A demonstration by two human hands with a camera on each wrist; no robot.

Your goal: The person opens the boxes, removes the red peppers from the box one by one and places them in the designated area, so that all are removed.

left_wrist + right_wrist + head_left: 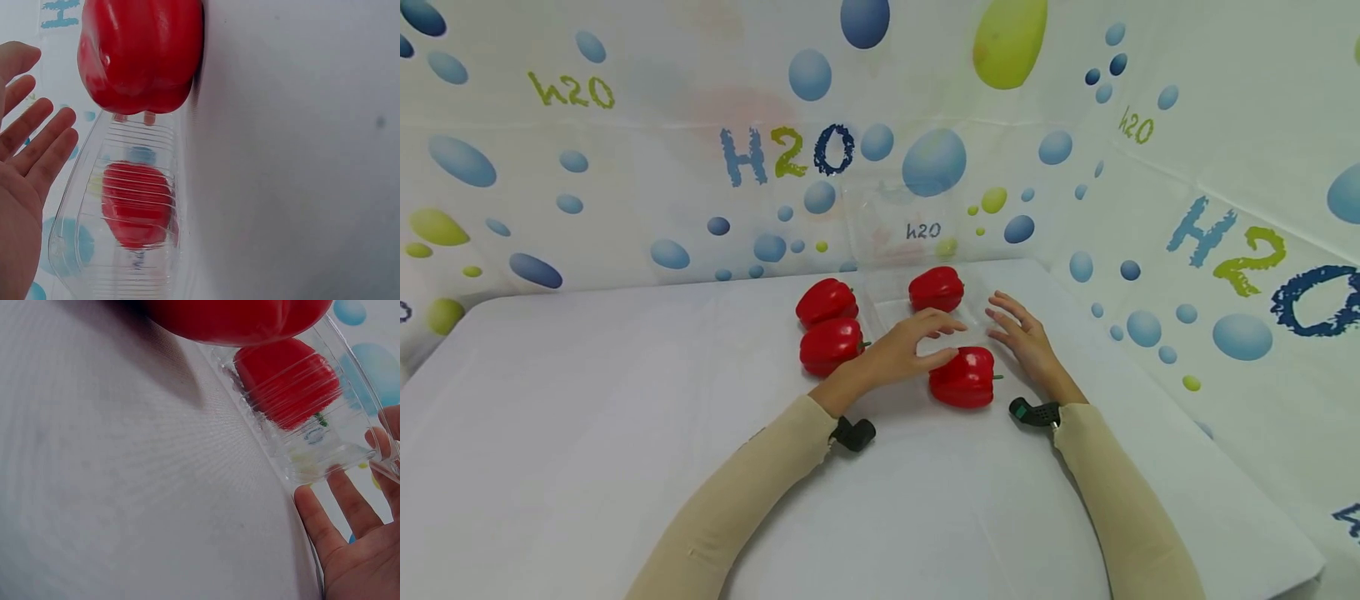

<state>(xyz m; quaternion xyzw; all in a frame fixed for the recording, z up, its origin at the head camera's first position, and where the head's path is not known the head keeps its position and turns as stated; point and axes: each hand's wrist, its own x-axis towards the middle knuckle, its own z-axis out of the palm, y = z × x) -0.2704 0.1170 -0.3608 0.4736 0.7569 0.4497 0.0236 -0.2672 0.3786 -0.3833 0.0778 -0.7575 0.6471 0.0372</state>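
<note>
A clear plastic container (880, 315) with ribbed walls stands toward the back of the table, its transparent lid raised behind it. One red bell pepper (936, 287) lies inside, seen through the wall in both wrist views. In front of the container rests another red bell pepper (966, 382), its stem to the right. My left hand (913, 346) hovers over this pepper's upper left, fingers extended and nothing in them. The right hand (1028, 348) has its fingers spread, fingertips close by the container's right side, and holds nothing.
Two more red bell peppers (827, 302) lie side by side left of the container, close to my left wrist. White cloth covers the table (587, 433). Behind it and to the right hang patterned sheets (670, 167) with blue and green drops.
</note>
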